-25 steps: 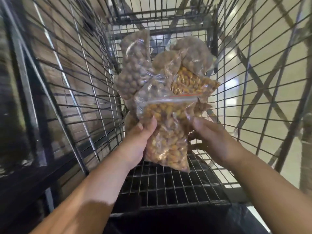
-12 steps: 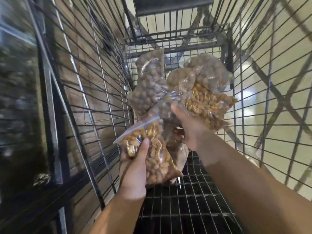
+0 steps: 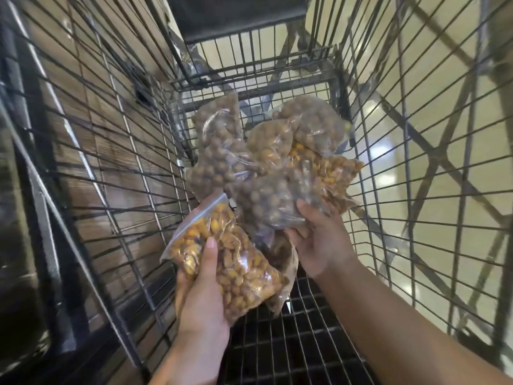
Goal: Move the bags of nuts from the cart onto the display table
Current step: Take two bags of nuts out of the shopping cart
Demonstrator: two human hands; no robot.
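Mixed exposure. Right side bright: glossy cream floor (image 3: 433, 168) throws back soft white glare patches from overhead lights. Left side dim, the dark panel (image 3: 16, 245) smeared by motion blur. Cart wires (image 3: 388, 134) bow outward toward the edges, strong wide-angle distortion. Centre sharpest: clear bags (image 3: 244, 268) show small specular glints on the plastic. Near cart floor falls into deep shadow. Overall grain soft, fine detail slightly smudged.

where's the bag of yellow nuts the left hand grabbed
In the head view, the bag of yellow nuts sits lower centre-left inside the wire cart, gripped by the left hand, just left of the right hand holding a bag of brown nuts.
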